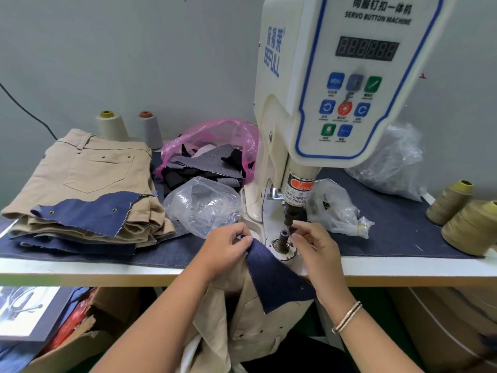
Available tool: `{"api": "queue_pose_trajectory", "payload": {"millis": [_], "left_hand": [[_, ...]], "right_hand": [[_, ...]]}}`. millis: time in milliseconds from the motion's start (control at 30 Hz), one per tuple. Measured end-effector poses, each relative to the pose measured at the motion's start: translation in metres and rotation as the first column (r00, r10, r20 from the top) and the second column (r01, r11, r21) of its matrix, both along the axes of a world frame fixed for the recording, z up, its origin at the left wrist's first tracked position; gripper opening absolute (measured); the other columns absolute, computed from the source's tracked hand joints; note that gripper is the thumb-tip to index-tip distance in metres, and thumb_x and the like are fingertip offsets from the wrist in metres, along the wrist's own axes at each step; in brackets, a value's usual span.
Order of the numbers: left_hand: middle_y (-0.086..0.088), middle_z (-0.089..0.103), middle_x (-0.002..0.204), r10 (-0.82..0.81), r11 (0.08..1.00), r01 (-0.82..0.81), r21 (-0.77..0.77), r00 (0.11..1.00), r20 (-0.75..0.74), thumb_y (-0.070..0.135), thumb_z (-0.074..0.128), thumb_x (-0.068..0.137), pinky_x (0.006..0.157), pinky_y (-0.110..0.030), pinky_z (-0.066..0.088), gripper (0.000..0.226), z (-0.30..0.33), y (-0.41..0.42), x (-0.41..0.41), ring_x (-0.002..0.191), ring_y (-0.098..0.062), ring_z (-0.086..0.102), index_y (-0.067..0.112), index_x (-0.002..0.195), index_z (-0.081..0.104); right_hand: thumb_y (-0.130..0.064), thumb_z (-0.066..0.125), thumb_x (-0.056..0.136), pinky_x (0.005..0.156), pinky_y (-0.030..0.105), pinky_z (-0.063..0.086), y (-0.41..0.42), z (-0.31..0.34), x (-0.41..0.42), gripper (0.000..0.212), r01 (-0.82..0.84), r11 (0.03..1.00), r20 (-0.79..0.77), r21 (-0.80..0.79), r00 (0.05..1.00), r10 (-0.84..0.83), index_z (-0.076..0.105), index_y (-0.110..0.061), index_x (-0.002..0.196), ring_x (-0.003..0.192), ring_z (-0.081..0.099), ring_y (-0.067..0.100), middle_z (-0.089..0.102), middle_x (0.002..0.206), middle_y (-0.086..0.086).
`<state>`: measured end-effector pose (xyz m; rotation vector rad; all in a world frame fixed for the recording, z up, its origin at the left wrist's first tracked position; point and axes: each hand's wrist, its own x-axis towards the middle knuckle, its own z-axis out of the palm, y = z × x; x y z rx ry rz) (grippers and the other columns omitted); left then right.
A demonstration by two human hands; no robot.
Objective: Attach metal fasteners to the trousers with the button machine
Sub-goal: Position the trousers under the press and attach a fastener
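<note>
The tan trousers [243,316] hang off the front edge of the table [107,270], with a blue cloth patch [271,273] lying on top. The left hand [226,251] pinches the top corner of the patch. The right hand [314,251] has its fingers curled by the metal post [283,238] of the button machine [336,90], maybe loading 1 fastener, but I cannot tell what it holds. Next, I think the cloth must slide over the post, fingers away.

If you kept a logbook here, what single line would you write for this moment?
left hand pinches denim patch on beige trousers | right hand pinches something small beside lower die | button machine punch raised
</note>
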<state>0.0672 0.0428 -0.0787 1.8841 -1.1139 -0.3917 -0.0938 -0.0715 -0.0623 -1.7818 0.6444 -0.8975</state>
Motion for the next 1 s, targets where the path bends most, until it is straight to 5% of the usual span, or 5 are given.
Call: {"api": "queue_pose_trajectory", "payload": {"millis": [133, 333, 533, 667, 1000], "left_hand": [[0.005, 0.057, 0.071, -0.156, 0.987, 0.142, -0.076, 0.960, -0.232, 0.004, 0.055, 0.093, 0.072, -0.027, 0.040, 0.019, 0.011, 0.007, -0.002, 0.070, -0.011, 0.050, 0.009, 0.075, 0.060], [-0.002, 0.052, 0.072, -0.374, 0.927, 0.344, -0.150, 0.876, -0.305, 0.005, 0.054, 0.093, 0.069, -0.019, 0.038, 0.018, 0.048, 0.013, -0.019, 0.071, -0.009, 0.047, 0.007, 0.075, 0.056], [-0.001, 0.058, 0.074, -0.416, 0.909, 0.397, -0.127, 0.853, -0.314, 0.003, 0.056, 0.092, 0.071, -0.017, 0.041, 0.012, 0.077, 0.008, -0.020, 0.073, -0.009, 0.052, 0.006, 0.081, 0.059], [-0.002, 0.052, 0.074, -0.340, 0.934, 0.358, -0.002, 0.884, -0.322, 0.001, 0.053, 0.094, 0.065, -0.014, 0.038, 0.013, 0.074, 0.005, -0.007, 0.068, -0.005, 0.046, 0.006, 0.082, 0.056], [0.006, 0.062, 0.071, -0.162, 0.973, 0.221, 0.074, 0.870, -0.466, 0.014, 0.059, 0.092, 0.066, -0.017, 0.043, 0.013, 0.045, -0.001, 0.005, 0.068, -0.005, 0.056, 0.013, 0.080, 0.061]], "right_hand": [[-0.012, 0.063, 0.088, 0.074, 0.008, 0.044, 0.012, -0.014, -0.020, 0.025, -0.027, 0.993, -0.049, -0.111, 0.999, 0.022, 0.061, -0.035, 0.097, 0.089, 0.057, 0.000, 0.061, 0.093, -0.020], [-0.023, 0.064, 0.088, 0.077, 0.008, 0.038, 0.007, -0.012, -0.035, 0.026, -0.202, 0.959, -0.202, -0.198, 0.966, 0.162, 0.056, -0.038, 0.108, 0.085, 0.048, 0.004, 0.049, 0.097, -0.022], [-0.024, 0.060, 0.091, 0.080, 0.033, 0.047, -0.013, -0.001, -0.042, 0.014, -0.369, 0.927, -0.298, 0.062, 0.880, 0.370, 0.069, -0.012, 0.089, 0.088, 0.060, 0.018, 0.065, 0.091, 0.006], [-0.025, 0.070, 0.081, 0.050, 0.017, 0.037, -0.036, 0.014, -0.045, 0.017, -0.384, 0.851, -0.103, 0.358, 0.890, 0.445, 0.065, -0.021, 0.065, 0.057, 0.049, 0.006, 0.057, 0.061, -0.003], [-0.022, 0.063, 0.088, 0.065, 0.026, 0.050, -0.062, 0.011, -0.021, 0.011, -0.282, 0.817, -0.138, 0.503, 0.907, 0.398, 0.074, -0.023, 0.087, 0.081, 0.068, 0.016, 0.073, 0.090, 0.008]]}}
